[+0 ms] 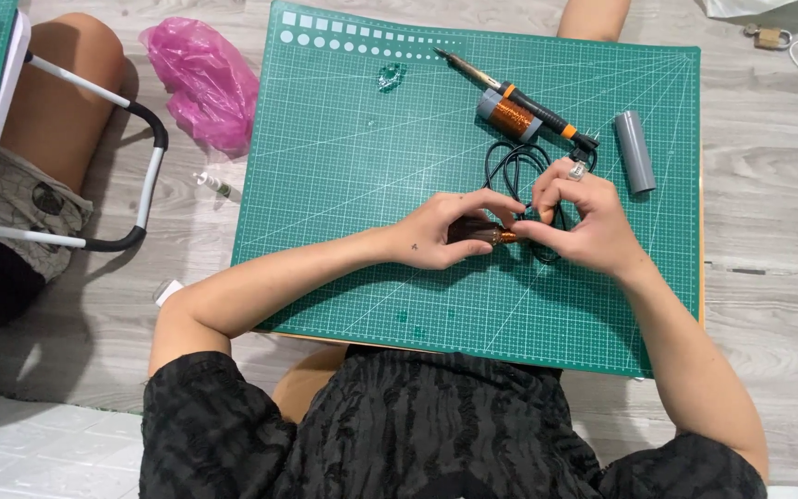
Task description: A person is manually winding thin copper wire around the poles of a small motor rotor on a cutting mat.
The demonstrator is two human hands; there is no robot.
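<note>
Both hands pinched a small dark, copper-wound piece (487, 234): the left hand (436, 231) and the right hand (579, 217) closed fingertips on it. The step looked like fine winding or adjusting, calling for steady fingers. A black-and-orange soldering iron (510, 92) lay just beyond the right hand.

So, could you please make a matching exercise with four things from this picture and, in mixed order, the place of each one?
Things:
1. soldering iron
2. grey tube
3. pink plastic bag
4. small copper-wound piece

Places:
A. on the floor, left of the green cutting mat
B. between the fingertips of the left hand and right hand
C. lying diagonally near the mat's top edge
D. on the mat, near its right edge

Pairs: 1-C, 2-D, 3-A, 4-B
</note>
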